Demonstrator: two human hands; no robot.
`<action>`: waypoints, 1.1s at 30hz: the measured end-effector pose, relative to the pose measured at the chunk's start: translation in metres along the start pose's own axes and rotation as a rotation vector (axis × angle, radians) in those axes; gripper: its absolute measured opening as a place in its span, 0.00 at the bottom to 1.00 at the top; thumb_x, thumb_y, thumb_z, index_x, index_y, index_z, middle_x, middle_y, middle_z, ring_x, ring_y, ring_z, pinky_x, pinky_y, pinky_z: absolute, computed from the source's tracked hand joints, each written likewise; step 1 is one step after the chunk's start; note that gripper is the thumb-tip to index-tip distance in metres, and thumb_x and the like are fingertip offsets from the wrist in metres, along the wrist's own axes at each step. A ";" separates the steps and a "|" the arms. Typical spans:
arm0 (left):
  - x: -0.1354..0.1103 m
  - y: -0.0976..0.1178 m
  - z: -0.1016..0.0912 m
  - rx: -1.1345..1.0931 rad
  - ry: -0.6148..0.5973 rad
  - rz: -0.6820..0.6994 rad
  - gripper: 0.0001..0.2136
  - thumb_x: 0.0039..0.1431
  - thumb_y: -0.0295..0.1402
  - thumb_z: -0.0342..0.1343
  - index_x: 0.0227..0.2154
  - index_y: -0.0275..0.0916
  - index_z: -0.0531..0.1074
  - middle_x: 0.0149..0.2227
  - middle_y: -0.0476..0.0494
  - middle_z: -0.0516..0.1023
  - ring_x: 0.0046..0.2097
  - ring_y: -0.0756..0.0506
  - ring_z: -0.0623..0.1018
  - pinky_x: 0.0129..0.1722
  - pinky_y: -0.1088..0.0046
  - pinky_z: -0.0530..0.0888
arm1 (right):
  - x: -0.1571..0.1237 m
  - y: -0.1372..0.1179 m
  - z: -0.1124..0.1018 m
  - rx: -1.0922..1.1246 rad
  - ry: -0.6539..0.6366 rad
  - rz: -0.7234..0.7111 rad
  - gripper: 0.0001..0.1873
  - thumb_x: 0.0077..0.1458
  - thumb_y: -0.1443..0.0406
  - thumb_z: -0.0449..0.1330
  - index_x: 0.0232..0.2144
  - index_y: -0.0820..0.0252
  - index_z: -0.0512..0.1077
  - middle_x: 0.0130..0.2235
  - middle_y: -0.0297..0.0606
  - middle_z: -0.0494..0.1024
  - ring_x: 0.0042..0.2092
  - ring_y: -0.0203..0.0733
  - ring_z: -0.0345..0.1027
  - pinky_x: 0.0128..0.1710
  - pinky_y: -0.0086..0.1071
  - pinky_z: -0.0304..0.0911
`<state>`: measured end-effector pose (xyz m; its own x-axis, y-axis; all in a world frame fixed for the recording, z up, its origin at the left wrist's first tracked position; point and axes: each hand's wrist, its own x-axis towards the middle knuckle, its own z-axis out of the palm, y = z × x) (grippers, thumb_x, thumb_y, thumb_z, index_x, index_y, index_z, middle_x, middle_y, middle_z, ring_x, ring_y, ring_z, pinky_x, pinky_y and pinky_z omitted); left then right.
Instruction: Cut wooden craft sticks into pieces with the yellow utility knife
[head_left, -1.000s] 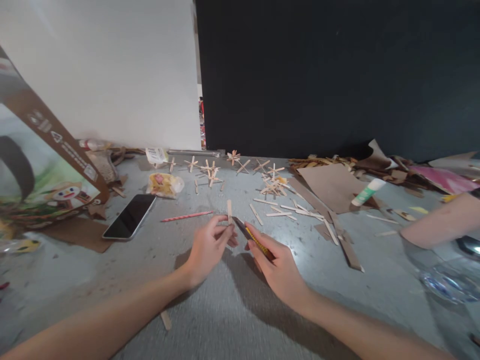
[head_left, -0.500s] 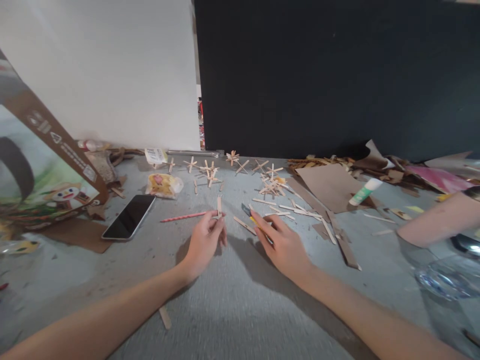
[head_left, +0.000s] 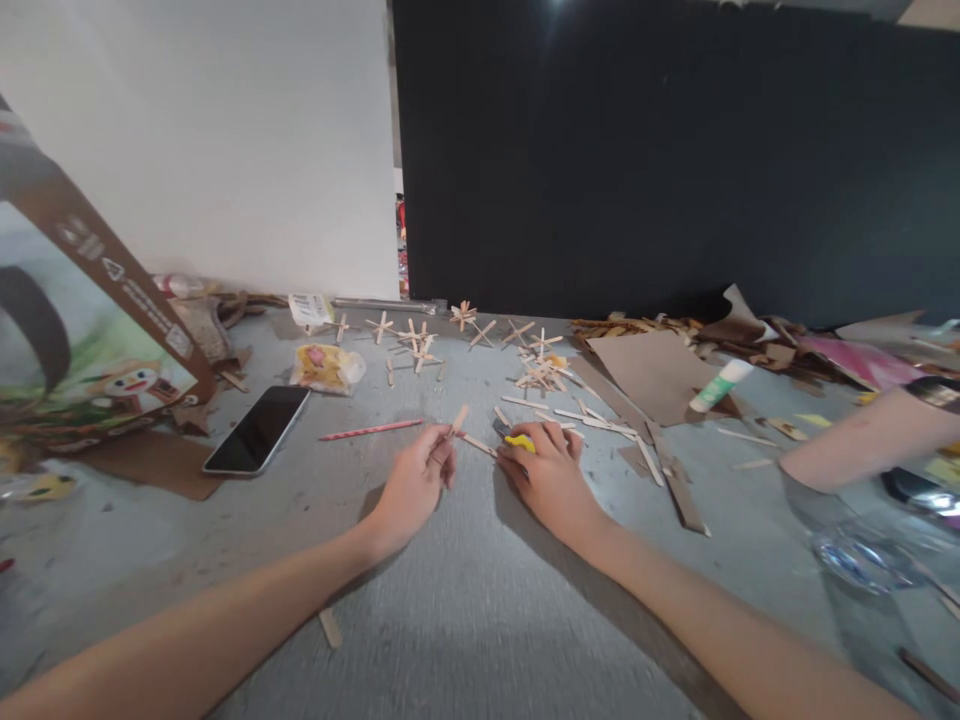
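Observation:
My left hand [head_left: 416,480] pinches a short wooden craft stick [head_left: 460,418] between thumb and fingers, its free end pointing up. My right hand [head_left: 551,480] is curled over a yellow utility knife [head_left: 520,442], whose grey front end sticks out to the left; most of the handle is hidden under the fingers. Between the hands another craft stick [head_left: 478,445] lies slantwise, one end close to my right fingertips. Just left of my left hand is a red-and-white striped pencil [head_left: 367,430].
Behind my hands stand several small crossed-stick pieces [head_left: 416,340], with loose sticks [head_left: 600,420] to the right. A phone [head_left: 259,430] and a printed box [head_left: 97,330] are on the left. Cardboard [head_left: 649,375], a glue stick [head_left: 720,385] and a pinkish cylinder [head_left: 855,440] lie on the right.
The stick in my left hand has tilted to the right. My right hand has turned palm-down and lower over the knife, with its fingers closer to the loose stick.

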<state>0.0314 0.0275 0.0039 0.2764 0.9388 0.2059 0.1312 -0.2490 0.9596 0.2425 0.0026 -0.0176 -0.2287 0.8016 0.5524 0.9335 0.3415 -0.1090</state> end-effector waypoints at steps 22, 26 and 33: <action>-0.003 0.008 0.001 -0.229 -0.046 -0.075 0.17 0.59 0.47 0.61 0.39 0.39 0.67 0.27 0.48 0.79 0.25 0.48 0.78 0.27 0.70 0.73 | 0.003 -0.011 0.000 0.119 -0.008 0.140 0.11 0.69 0.63 0.54 0.37 0.58 0.76 0.49 0.48 0.77 0.53 0.56 0.65 0.50 0.49 0.53; -0.006 0.013 0.001 -0.185 -0.173 -0.081 0.17 0.60 0.49 0.60 0.38 0.38 0.71 0.24 0.49 0.76 0.23 0.49 0.75 0.26 0.72 0.71 | 0.002 -0.015 -0.004 0.371 0.144 0.127 0.13 0.70 0.60 0.52 0.53 0.56 0.70 0.48 0.45 0.78 0.51 0.51 0.70 0.52 0.46 0.56; -0.011 0.015 0.002 -0.153 -0.332 -0.082 0.15 0.61 0.48 0.59 0.35 0.39 0.73 0.24 0.49 0.75 0.22 0.50 0.73 0.25 0.73 0.69 | 0.002 -0.016 -0.008 0.640 0.149 0.138 0.14 0.69 0.56 0.55 0.49 0.55 0.74 0.39 0.39 0.82 0.43 0.47 0.74 0.50 0.42 0.62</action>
<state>0.0326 0.0125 0.0159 0.5675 0.8197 0.0780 0.0285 -0.1142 0.9930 0.2295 -0.0052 -0.0076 -0.0357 0.7983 0.6012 0.5929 0.5012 -0.6303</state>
